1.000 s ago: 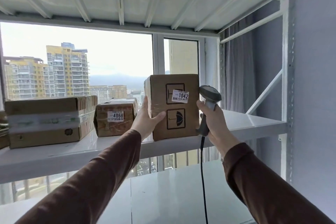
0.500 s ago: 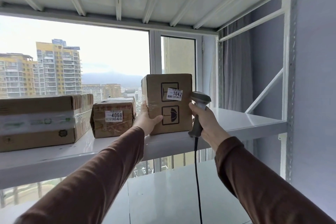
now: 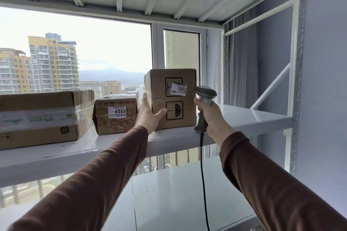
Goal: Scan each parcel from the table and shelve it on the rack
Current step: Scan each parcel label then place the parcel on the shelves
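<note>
Centre frame, rack shelf [image 3: 244, 118]: parcel 1042 [image 3: 172, 99], now set down upright, left hand [image 3: 150, 116] cupping its corner. Right hand [image 3: 210, 116] grips scanner [image 3: 204, 103], lowered beside it. Shelving nearly complete; release pending.

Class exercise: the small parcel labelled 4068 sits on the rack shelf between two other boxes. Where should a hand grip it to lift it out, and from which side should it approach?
Grip the 4068 parcel across its front and top, reaching from the open shelf front. The large taped box stands close on its left, and the left hand and 1042 box crowd its right, so side grips look cramped.
</note>
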The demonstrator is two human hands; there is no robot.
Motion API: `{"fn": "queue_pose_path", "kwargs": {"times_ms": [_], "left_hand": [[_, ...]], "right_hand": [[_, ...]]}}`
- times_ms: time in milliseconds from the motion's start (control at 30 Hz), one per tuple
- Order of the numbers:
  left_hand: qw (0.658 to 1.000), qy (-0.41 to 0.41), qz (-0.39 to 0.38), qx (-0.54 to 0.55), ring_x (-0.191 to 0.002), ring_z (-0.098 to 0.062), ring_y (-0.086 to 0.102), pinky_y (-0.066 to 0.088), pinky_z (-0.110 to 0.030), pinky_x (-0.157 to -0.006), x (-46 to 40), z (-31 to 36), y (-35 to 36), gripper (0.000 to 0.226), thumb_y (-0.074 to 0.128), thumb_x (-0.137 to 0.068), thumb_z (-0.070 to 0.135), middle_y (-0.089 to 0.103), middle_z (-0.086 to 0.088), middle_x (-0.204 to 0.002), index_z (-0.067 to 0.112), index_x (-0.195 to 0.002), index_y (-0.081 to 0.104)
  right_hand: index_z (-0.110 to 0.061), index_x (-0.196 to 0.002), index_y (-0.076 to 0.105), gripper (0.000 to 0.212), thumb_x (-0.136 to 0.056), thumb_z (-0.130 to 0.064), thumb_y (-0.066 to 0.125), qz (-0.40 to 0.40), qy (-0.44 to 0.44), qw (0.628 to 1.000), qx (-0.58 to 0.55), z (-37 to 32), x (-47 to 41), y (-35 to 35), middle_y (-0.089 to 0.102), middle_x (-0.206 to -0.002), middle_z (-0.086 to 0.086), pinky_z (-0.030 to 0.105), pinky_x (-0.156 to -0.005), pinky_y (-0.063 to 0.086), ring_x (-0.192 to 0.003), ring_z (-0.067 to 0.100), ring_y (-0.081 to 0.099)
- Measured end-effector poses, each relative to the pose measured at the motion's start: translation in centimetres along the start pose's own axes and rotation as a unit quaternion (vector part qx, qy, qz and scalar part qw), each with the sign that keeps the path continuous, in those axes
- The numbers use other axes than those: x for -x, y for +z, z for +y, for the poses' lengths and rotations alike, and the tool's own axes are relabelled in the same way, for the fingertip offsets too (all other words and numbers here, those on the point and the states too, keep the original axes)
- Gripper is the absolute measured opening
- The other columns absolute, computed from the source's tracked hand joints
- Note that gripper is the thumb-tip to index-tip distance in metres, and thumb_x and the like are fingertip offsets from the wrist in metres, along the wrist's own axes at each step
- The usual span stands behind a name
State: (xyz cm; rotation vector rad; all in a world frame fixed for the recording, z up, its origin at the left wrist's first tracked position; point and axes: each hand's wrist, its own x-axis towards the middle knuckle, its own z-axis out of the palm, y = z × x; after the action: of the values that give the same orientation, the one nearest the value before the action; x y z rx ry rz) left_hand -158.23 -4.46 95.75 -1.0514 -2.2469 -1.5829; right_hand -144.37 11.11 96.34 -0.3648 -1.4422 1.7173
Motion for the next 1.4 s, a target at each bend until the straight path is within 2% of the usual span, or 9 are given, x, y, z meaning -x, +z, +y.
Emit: {"fn": "queue_pose_path", "kwargs": {"times_ms": [100,300,400,633,800,900,967,1167,1400], "left_hand": [[0.997,0.056,0.043,0.011,-0.16,-0.017,0.007,0.009,-0.035,-0.127,1.9,0.9,0.3,0.1,0.07,-0.097,0.037,0.007,-0.001,-0.175,0.024,-0.167,0.0],[0.989,0.125,0.027,0.073,-0.158,-0.015,0.018,0.018,-0.042,-0.129,5.6,3.3,3.6,0.089,0.069,-0.097,0.038,0.019,0.002,-0.172,0.025,-0.166,0.014],[0.985,0.121,-0.03,0.115,-0.156,-0.017,0.021,0.021,-0.042,-0.127,7.8,4.4,6.8,0.084,0.069,-0.098,0.037,0.022,0.002,-0.171,0.026,-0.165,0.019],[0.949,0.081,-0.209,0.221,-0.15,-0.022,0.037,0.032,-0.047,-0.124,14.3,6.1,17.3,0.078,0.072,-0.096,0.039,0.036,0.001,-0.166,0.027,-0.162,0.031],[0.903,0.043,-0.329,0.273,-0.144,-0.016,0.041,0.047,-0.032,-0.108,21.6,8.3,25.3,0.079,0.073,-0.095,0.038,0.037,0.007,-0.162,0.026,-0.161,0.031],[0.874,0.028,-0.388,0.29,-0.151,-0.019,0.037,0.039,-0.047,-0.119,26.4,10.3,29.8,0.078,0.074,-0.095,0.038,0.037,-0.005,-0.165,0.024,-0.16,0.034],[0.858,0.018,-0.424,0.291,-0.151,-0.019,0.036,0.035,-0.045,-0.121,29.5,11.9,32.6,0.076,0.073,-0.096,0.036,0.038,-0.006,-0.165,0.022,-0.16,0.035],[0.831,0.013,-0.492,0.258,-0.149,-0.021,0.039,0.035,-0.028,-0.107,38.6,15.9,40.8,0.072,0.072,-0.097,0.031,0.04,-0.005,-0.163,0.018,-0.159,0.035],[0.838,-0.041,-0.51,0.191,-0.147,-0.021,0.042,0.037,-0.041,-0.119,46.5,17.3,48.8,0.07,0.068,-0.099,0.035,0.043,-0.001,-0.161,0.017,-0.159,0.036]], "right_hand": [[-0.01,-0.114,0.065,0.03,-0.092,-0.028,0.075,0.009,-0.022,0.999,0.022,-0.4,1.4,-0.9,0.055,-0.079,-0.001,0.032,-0.077,0.042,-0.074,0.016,0.051],[-0.018,-0.099,0.065,0.015,-0.092,-0.027,0.074,0.062,-0.074,0.992,0.084,-1.0,5.4,-4.5,0.058,-0.077,-0.003,0.034,-0.08,0.041,-0.078,0.018,0.054],[-0.015,-0.11,0.066,0.024,-0.092,-0.029,0.074,0.1,-0.083,0.985,0.116,-0.8,7.8,-7.3,0.063,-0.082,-0.005,0.033,-0.081,0.042,-0.081,0.016,0.058],[-0.024,-0.103,0.065,0.014,-0.092,-0.027,0.073,0.217,-0.05,0.962,0.156,-0.3,15.4,-17.2,0.061,-0.08,-0.009,0.04,-0.086,0.049,-0.08,0.012,0.058],[-0.014,-0.106,0.068,0.021,-0.092,-0.027,0.074,0.321,-0.022,0.93,0.175,0.0,22.5,-25.9,0.055,-0.073,-0.004,0.032,-0.073,0.043,-0.07,0.014,0.052],[-0.018,-0.11,0.068,0.022,-0.09,-0.025,0.075,0.382,-0.026,0.906,0.18,-0.1,26.6,-31.5,0.068,-0.091,-0.006,0.031,-0.081,0.047,-0.083,0.011,0.061],[-0.018,-0.116,0.067,0.027,-0.091,-0.025,0.075,0.415,-0.017,0.892,0.181,-0.3,29.3,-35.1,0.07,-0.102,-0.004,0.033,-0.086,0.048,-0.093,0.014,0.063],[-0.016,-0.116,0.065,0.029,-0.091,-0.025,0.076,0.466,0.024,0.862,0.197,-0.3,36.6,-46.6,0.07,-0.108,0.0,0.034,-0.087,0.049,-0.098,0.018,0.064],[-0.016,-0.113,0.066,0.024,-0.092,-0.022,0.075,0.463,0.096,0.858,0.2,2.5,41.5,-58.7,0.068,-0.095,-0.002,0.025,-0.07,0.046,-0.086,0.013,0.063]]}}
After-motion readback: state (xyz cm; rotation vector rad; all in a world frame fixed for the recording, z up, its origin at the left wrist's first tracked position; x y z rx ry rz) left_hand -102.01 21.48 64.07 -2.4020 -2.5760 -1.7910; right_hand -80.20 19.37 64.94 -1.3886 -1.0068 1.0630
